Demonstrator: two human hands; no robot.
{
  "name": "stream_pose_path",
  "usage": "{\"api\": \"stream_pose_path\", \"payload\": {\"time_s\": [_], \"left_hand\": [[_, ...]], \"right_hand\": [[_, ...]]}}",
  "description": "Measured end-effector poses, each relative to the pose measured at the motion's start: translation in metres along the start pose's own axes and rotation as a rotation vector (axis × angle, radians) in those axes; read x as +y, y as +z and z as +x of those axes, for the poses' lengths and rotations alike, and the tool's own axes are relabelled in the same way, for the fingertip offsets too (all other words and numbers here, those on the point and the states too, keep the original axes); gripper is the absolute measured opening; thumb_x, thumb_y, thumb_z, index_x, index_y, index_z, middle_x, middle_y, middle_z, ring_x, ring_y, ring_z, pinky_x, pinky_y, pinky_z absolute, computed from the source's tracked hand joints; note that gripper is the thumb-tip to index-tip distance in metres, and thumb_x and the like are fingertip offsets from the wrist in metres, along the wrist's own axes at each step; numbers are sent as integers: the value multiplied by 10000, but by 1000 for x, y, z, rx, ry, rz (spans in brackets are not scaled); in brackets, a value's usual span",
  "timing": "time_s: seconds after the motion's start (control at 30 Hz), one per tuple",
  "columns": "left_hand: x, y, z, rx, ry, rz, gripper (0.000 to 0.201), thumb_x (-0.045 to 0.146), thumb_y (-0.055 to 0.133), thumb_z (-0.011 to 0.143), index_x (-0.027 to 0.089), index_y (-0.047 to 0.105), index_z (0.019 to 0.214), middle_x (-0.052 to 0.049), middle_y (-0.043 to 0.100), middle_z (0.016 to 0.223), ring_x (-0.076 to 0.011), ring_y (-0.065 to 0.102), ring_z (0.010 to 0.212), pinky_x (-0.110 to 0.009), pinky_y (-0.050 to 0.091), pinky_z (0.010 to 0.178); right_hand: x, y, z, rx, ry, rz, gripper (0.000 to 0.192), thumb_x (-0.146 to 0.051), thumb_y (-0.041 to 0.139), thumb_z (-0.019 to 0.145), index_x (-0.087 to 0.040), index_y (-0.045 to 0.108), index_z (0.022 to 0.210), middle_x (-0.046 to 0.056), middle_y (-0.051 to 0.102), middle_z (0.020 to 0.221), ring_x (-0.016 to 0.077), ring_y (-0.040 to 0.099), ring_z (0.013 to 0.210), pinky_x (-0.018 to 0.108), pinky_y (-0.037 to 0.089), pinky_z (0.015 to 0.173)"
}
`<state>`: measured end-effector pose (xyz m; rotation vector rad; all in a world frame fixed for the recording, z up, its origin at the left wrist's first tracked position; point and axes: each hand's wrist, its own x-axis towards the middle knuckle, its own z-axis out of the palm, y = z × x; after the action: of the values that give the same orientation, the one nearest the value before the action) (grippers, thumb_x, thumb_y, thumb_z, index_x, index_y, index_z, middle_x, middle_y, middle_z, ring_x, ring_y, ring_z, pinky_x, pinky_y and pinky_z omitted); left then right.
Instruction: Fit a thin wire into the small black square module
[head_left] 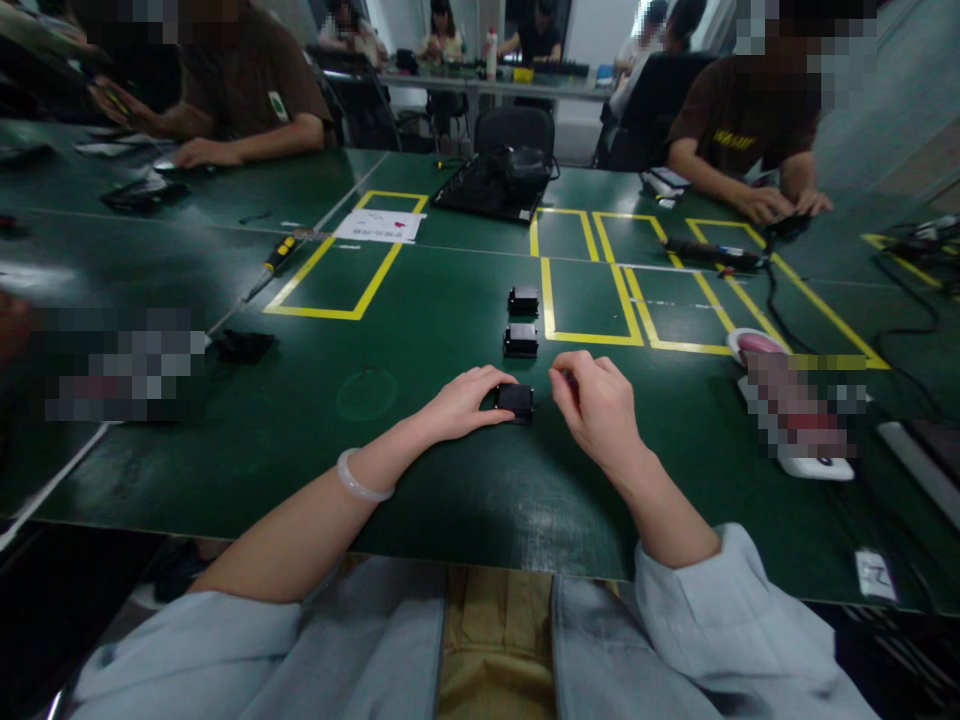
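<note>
One small black rectangular box (516, 400) is clasped between the thumb and fingers of the left hand (469, 402), over the dark green smooth tabletop (450, 490); whether its underside touches the surface I cannot tell. A pale, rounded bracelet (364, 478) circles that arm, to the near left of the box. Just right of the box, the right hand (600, 410) has its fingers curled in and its thumb drawn close to them, apart from the left hand; I cannot tell whether anything thin is pinched there. Straight beyond the box stand two similar black pieces with greyish tops, a nearer block (520, 340) and a farther block (523, 300), one behind the other with a slight gap. Beyond the box and well to its left lie a yellow-and-black handled screwdriver (282, 252) and a white paper sheet (379, 226) across an outline of yellow tape (356, 314). Beyond the box and well to its right lies a long black cylindrical tool (712, 254), and past that a person in a brown shirt (750, 120) has both hands at a small dark object (787, 225)
</note>
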<state>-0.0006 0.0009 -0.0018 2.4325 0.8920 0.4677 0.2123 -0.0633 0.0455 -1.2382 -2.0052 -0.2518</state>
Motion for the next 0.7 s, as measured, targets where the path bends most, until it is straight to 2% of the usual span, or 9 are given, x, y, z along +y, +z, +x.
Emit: {"api": "stream_pose_path", "payload": {"time_s": [0.17, 0.4, 0.57, 0.7], "left_hand": [[0, 0, 0, 0, 1, 5, 399, 429, 628, 868, 229, 556, 1206, -69, 600, 1129, -250, 556, 1045, -367, 437, 893], [1, -1, 0, -8, -1, -2, 391, 423, 617, 875, 226, 555, 1207, -70, 604, 1119, -248, 559, 1030, -366, 442, 882], [1, -1, 0, -6, -1, -6, 409, 438, 621, 870, 221, 553, 1211, -74, 599, 1137, -254, 556, 1051, -374, 441, 893], [1, -1, 0, -2, 3, 0, 399, 427, 625, 871, 223, 554, 1206, -72, 600, 1130, -250, 558, 1041, -367, 442, 885]], "right_hand": [[-1, -1, 1, 6, 2, 11, 125, -167, 440, 902, -187, 536, 980, 20, 639, 764, 155, 520, 636, 293, 386, 671], [-1, -3, 1, -21, 24, 12, 116, -296, 481, 943, -210, 535, 885, -7, 592, 675, 138, 495, 592, 279, 367, 637], [-1, 0, 1, -1, 29, 23, 131, -196, 432, 926, -194, 530, 1013, 13, 625, 749, 151, 530, 633, 288, 377, 652], [-1, 0, 0, -26, 61, 42, 136, -248, 449, 928, -201, 528, 1027, 10, 617, 747, 159, 536, 652, 295, 381, 662]]}}
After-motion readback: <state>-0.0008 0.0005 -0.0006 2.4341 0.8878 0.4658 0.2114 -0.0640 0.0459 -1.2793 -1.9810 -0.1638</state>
